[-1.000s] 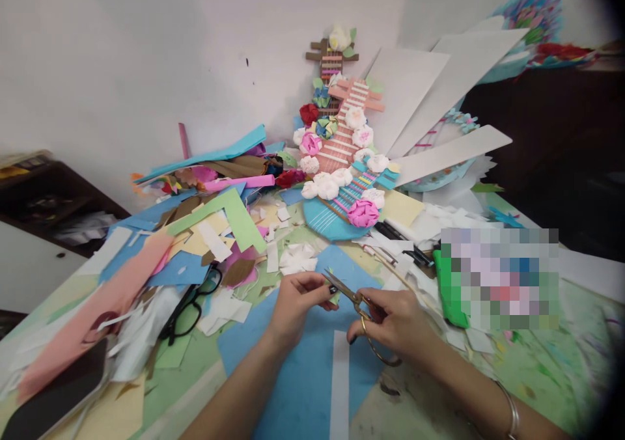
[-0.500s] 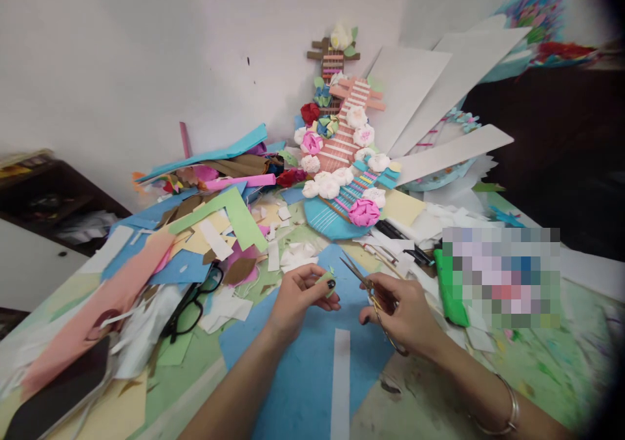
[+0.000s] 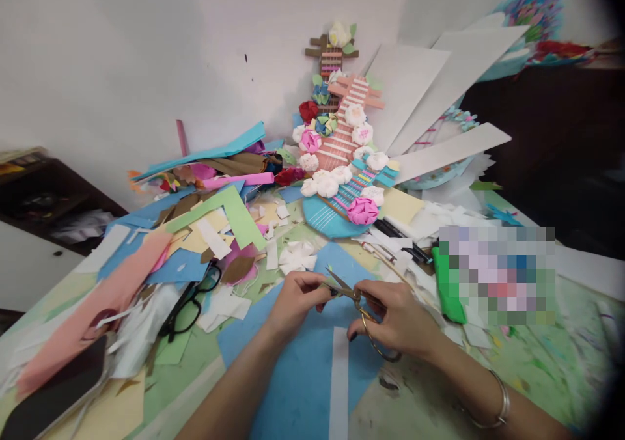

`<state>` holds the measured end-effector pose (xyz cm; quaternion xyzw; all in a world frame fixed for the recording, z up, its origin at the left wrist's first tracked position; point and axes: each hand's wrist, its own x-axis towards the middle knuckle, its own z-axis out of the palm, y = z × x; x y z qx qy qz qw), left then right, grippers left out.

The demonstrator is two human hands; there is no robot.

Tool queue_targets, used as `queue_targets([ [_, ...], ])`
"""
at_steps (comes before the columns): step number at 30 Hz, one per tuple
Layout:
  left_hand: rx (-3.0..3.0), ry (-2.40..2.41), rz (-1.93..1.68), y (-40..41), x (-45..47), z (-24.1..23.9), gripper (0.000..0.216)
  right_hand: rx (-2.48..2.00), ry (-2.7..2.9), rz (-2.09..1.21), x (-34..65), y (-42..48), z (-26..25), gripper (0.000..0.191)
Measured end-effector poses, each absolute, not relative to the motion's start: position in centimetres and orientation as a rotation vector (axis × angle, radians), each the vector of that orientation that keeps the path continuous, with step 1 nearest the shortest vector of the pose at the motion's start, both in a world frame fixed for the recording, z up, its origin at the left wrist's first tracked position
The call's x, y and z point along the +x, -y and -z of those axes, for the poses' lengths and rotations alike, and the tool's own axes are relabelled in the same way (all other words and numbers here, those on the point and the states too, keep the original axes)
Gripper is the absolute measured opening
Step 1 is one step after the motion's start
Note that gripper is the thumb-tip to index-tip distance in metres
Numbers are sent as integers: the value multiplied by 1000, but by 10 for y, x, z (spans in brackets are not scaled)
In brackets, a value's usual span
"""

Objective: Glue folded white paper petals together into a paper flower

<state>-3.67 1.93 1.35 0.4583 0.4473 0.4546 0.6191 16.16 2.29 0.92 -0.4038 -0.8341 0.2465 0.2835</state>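
Observation:
My right hand (image 3: 400, 313) grips a pair of scissors (image 3: 374, 339) by their gold-coloured handles. Their blades are parted and reach to the fingertips of my left hand (image 3: 297, 302). Those left fingers are pinched together around the small piece of green paper, which is now mostly hidden behind the fingers and blades. Beneath both hands lies a large sheet of blue paper (image 3: 293, 378), with a narrow white paper strip (image 3: 339, 385) on it.
Paper guitars (image 3: 342, 134) with paper flowers lean against the wall. Paper scraps and eyeglasses (image 3: 188, 310) lie on the left, near a phone (image 3: 58, 391). Pens (image 3: 403, 235) and a green roll (image 3: 446, 290) are on the right. White boards (image 3: 415, 88) stand behind.
The scissors have moved left and turned, bringing the blades to the left fingertips. The green paper piece, visible before, is now mostly covered. My left hand has barely shifted.

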Motion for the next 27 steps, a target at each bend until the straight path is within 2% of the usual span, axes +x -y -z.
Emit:
queue_targets([
  [17,1065,-1054,-1052,-20,-37,-14,8,-1029,2207,-561,158,-19,-4,31],
  [27,1065,-1079,-1053,-20,-38,-14,10,-992,2160,-585,159,-22,-5,46],
])
